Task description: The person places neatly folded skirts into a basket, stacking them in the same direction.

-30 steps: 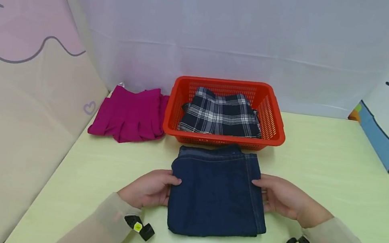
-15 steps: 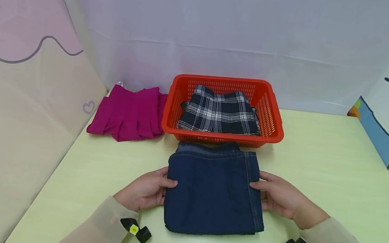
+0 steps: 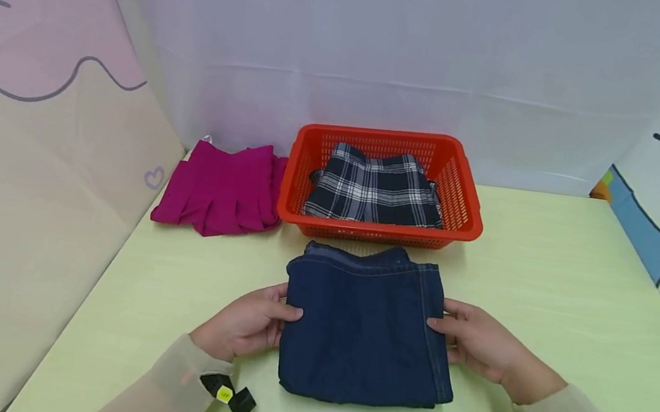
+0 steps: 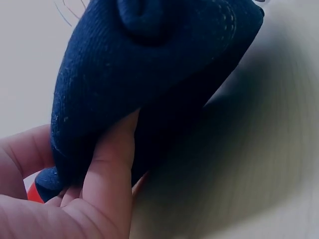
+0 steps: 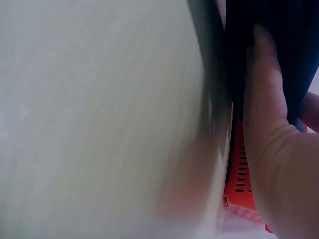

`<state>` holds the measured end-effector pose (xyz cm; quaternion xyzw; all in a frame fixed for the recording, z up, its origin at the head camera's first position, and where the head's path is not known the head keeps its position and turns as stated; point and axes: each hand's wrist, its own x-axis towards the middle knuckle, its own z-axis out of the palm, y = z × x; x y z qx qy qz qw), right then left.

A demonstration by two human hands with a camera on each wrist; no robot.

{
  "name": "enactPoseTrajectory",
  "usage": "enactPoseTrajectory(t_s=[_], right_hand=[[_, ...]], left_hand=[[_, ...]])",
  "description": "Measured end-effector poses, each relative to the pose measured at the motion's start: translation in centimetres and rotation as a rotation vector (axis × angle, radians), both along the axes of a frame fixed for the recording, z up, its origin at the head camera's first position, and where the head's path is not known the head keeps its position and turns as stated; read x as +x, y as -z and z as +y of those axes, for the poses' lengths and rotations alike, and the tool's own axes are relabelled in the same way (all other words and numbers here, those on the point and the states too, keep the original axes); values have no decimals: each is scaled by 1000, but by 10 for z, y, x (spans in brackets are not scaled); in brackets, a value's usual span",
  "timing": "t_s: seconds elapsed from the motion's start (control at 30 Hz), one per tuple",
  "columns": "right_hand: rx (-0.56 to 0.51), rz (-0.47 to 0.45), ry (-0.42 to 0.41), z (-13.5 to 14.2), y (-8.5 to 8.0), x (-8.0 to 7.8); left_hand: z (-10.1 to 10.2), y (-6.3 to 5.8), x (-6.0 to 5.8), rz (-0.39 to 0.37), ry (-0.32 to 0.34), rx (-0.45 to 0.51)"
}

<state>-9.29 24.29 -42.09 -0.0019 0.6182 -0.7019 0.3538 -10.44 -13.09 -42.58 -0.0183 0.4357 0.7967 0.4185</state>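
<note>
A folded pair of dark blue jeans [image 3: 366,334] lies flat in front of the basket in the head view, its waistband edge toward the basket. My left hand [image 3: 248,320] grips its left side, thumb on top and fingers beneath. At the right side my right hand [image 3: 483,342] holds it the same way, thumb over the stitched seam. The left wrist view shows fingers [image 4: 112,159] tucked under a fold of the denim [image 4: 124,59]. Seen from the right wrist, a finger [image 5: 269,84] lies against the dark cloth [image 5: 299,45], other fingertips hidden.
Just behind the jeans stands a red plastic basket [image 3: 379,229] holding a folded black and white plaid garment [image 3: 375,187]. A magenta pleated garment [image 3: 221,189] lies left of it. Printed sheets [image 3: 63,166] border the pale green table [image 3: 555,282].
Both hands keep their hold on the jeans, which have shifted slightly toward me, away from the basket. The basket and the magenta garment stay in place.
</note>
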Motion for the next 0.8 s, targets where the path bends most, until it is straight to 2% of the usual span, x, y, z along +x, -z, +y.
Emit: enactPoseTrajectory(t_s=[0.2, 0.43, 0.63, 0.8], right_hand=[[4, 31, 6, -1, 0, 0], [0, 73, 24, -2, -5, 5], [44, 158, 43, 0, -10, 16], [19, 238, 51, 0, -17, 25]], left_hand=[[0, -6, 0, 26, -12, 20], [-2, -16, 1, 94, -22, 4], [1, -20, 5, 114, 2, -8], [3, -27, 8, 136, -19, 1]])
